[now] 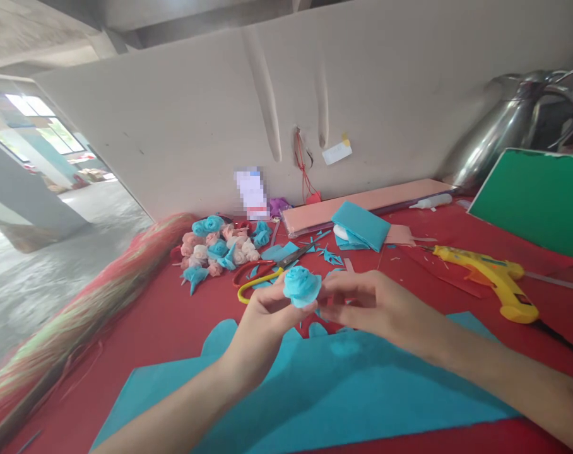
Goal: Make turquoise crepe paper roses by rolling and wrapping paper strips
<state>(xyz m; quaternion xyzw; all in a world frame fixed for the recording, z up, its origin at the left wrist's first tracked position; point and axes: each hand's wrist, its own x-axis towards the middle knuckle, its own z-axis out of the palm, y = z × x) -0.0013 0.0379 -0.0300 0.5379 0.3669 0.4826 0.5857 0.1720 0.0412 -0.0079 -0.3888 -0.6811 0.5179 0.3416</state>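
one blue flower (302, 287) sits in left hand (264, 321), right hand (369, 301) at its edge

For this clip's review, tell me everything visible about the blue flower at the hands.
The flower is light blue and rose-like, its thin, softly crinkled layers wrapped around a tight centre; the material looks like crepe paper. It is held up over the red table, its top showing to the camera. The left hand grips it with its fingers; the right hand's fingers are at its right side, contact unclear. Its underside is hidden.
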